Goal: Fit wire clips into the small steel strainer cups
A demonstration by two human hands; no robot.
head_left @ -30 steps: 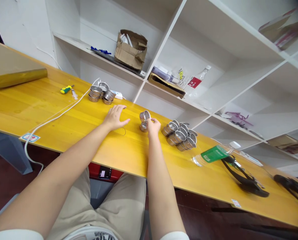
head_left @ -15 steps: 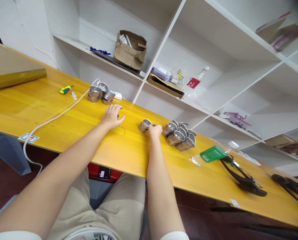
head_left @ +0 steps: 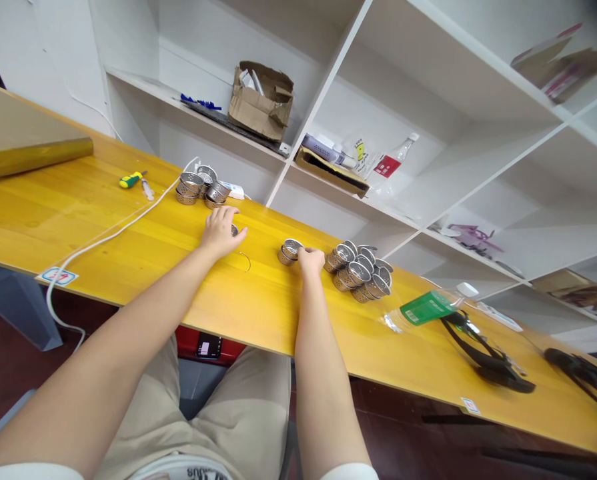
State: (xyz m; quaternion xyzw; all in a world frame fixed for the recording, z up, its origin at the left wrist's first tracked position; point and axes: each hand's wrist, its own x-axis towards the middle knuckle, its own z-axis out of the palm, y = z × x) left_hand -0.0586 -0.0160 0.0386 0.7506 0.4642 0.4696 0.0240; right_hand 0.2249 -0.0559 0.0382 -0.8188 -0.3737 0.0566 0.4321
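My right hand (head_left: 311, 261) is closed on the rim of a perforated metal cup (head_left: 290, 251), which sits on the yellow table (head_left: 258, 307). Farther left, my left hand (head_left: 221, 233) is curved over a small metal piece (head_left: 235, 230), mostly hidden behind its fingers; whether it grips the piece is unclear. A thin curved wire (head_left: 246, 261) lies just right of that hand. Several metal cups (head_left: 190, 186) stand stacked beyond my left hand, and a larger cluster of cups (head_left: 361, 272) stands to the right of my right hand.
A bottle with a green label (head_left: 427, 308) lies at the right, beside a black strapped object (head_left: 488, 357). A white cable (head_left: 123, 231) crosses the left side near a green-yellow screwdriver (head_left: 131, 179). White shelves (head_left: 323, 87) rise behind the table.
My left hand has shifted slightly left, and more of the metal piece beside its fingers shows. My right hand and its cup have barely moved.
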